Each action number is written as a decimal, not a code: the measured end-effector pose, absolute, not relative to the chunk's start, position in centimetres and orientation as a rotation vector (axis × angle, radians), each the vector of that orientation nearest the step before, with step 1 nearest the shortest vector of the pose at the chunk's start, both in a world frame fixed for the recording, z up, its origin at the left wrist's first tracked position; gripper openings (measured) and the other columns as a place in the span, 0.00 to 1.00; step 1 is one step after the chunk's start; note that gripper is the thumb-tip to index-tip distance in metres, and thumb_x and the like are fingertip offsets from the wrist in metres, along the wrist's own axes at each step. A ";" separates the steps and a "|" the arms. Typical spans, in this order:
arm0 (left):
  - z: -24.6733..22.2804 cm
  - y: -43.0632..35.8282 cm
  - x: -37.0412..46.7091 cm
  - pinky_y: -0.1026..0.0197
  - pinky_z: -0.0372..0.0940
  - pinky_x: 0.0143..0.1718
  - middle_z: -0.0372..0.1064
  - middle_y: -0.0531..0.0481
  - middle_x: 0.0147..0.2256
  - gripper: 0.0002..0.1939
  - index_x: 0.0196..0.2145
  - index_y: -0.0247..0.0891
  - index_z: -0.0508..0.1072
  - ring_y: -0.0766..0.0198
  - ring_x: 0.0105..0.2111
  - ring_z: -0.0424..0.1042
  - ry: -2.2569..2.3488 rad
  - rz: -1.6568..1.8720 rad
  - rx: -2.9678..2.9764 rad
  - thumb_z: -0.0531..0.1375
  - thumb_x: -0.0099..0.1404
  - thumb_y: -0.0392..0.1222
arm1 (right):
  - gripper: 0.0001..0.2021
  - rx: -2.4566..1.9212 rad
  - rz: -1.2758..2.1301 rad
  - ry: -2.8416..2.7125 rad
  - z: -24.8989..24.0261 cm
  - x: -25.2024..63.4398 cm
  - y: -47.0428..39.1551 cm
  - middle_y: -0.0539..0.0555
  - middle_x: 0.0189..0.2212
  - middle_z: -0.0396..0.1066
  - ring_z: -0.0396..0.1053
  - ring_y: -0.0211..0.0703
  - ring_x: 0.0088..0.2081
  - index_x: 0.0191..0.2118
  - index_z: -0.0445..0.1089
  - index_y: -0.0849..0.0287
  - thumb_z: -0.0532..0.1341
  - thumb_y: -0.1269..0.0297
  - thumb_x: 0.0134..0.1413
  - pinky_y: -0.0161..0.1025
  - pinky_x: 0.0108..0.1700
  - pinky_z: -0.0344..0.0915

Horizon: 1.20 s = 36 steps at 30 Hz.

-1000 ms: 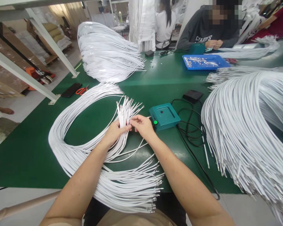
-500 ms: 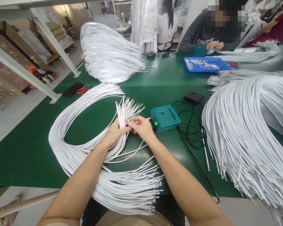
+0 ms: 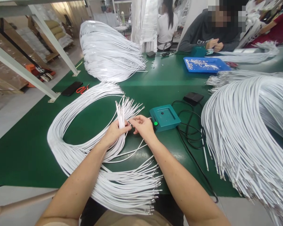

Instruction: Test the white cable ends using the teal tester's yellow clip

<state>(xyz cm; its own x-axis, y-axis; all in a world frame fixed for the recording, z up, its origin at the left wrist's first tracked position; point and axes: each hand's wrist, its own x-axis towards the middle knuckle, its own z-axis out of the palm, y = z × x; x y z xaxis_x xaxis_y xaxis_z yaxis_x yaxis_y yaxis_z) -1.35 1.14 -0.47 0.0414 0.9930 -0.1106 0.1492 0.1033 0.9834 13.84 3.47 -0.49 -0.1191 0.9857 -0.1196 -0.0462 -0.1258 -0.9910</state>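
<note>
My left hand (image 3: 116, 131) is wrapped round a bundle of white cables (image 3: 121, 113), whose tips fan out above it. Just to its right is my right hand (image 3: 141, 126), fingers curled close to the left thumb; whatever its fingertips pinch is too small to make out. A teal device (image 3: 165, 117) with a lit green button stands right beyond the right hand. The looped cables (image 3: 58, 138) run left on the green table, and more cable ends (image 3: 132, 188) lie below my forearms.
Large cable bundles lie at the right (image 3: 240, 125) and back (image 3: 108, 50). A blue tray (image 3: 206, 69), a black box (image 3: 193, 98), black cords (image 3: 191, 141), a phone-like object (image 3: 72, 88) and orange scissors (image 3: 82, 89) are on the table. A person (image 3: 202, 28) sits opposite.
My right hand has shifted slightly, its fingertips a little apart from the left thumb. The left hand keeps its hold on the cables.
</note>
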 end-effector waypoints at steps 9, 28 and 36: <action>-0.6 1.2 -1.2 0.64 0.58 0.32 0.68 0.55 0.26 0.15 0.30 0.35 0.70 0.68 0.26 0.64 1.372 1.055 1.252 0.67 0.50 0.46 | 0.10 -1.055 1.617 -0.965 -0.3 13.6 3.4 0.43 0.16 0.62 0.57 0.28 0.15 0.24 0.68 0.61 0.64 0.59 0.41 0.31 0.22 0.67; -0.6 0.3 -1.1 0.63 0.61 0.35 0.69 0.52 0.29 0.16 0.32 0.36 0.68 0.64 0.30 0.68 1.351 1.012 1.316 0.65 0.54 0.50 | 0.10 -1.040 1.597 -0.992 -0.6 13.6 2.9 0.46 0.18 0.69 0.65 0.31 0.21 0.23 0.71 0.62 0.68 0.60 0.35 0.31 0.26 0.63; -1.1 0.4 -0.8 0.62 0.62 0.32 0.70 0.50 0.28 0.22 0.30 0.35 0.70 0.63 0.28 0.67 1.384 1.092 1.146 0.70 0.45 0.54 | 0.17 -0.941 1.749 -0.852 -0.9 14.4 2.9 0.48 0.22 0.71 0.62 0.28 0.20 0.30 0.76 0.63 0.70 0.55 0.34 0.33 0.29 0.64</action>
<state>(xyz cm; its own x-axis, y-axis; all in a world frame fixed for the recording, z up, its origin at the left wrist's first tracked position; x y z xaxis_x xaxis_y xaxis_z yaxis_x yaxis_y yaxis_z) -0.84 0.44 -1.08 -0.0592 0.9884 -0.1402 0.0930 0.1453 0.9850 14.37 2.92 -0.86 -0.2614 0.9395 -0.2213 -0.4048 -0.3148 -0.8585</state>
